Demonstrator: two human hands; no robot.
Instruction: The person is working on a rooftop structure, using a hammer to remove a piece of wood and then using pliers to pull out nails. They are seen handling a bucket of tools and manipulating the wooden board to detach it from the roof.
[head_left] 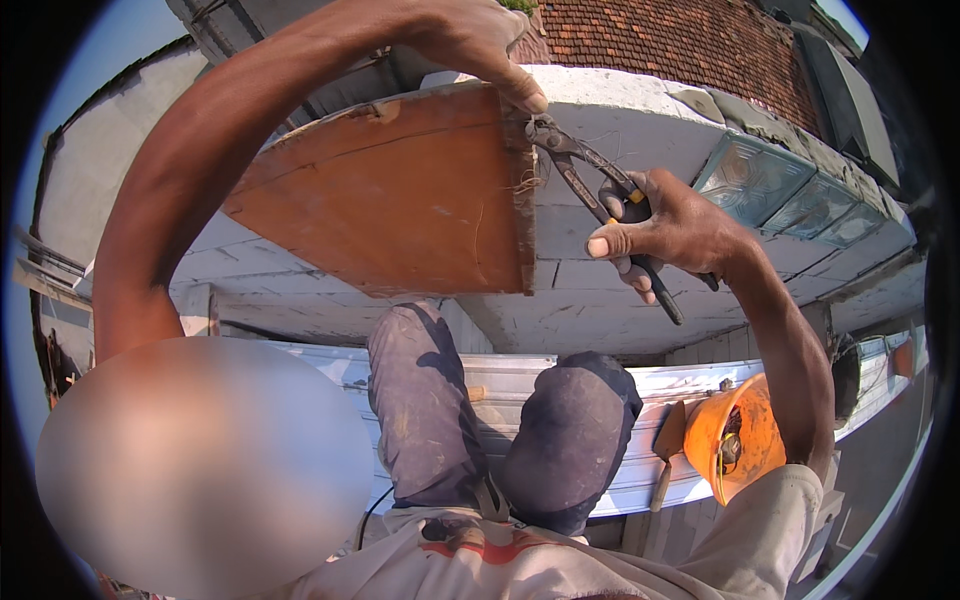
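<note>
My right hand (672, 225) is wrapped around the handles of slip-joint pliers (582, 165) with dark grips and yellow parts. Their jaws meet thin wire at the top right corner of a brown wooden panel (400, 190). Above that corner is my left hand (475, 40), its thumb stretched down to the panel's edge beside the jaws. Its other fingers, apart from the thumb, are partly cut off by the top of the picture. Loose wire strands (527, 182) hang along the panel's right edge. The panel leans against a white block wall (610, 270).
An orange bucket (705, 440) with tools inside stands at lower right, beside a trowel (668, 450). Ribbed metal planks (660, 385) run beneath my knees. Glass blocks (755, 180) sit in the wall at right. Beyond is a tiled roof (670, 50). A blurred patch covers the lower left.
</note>
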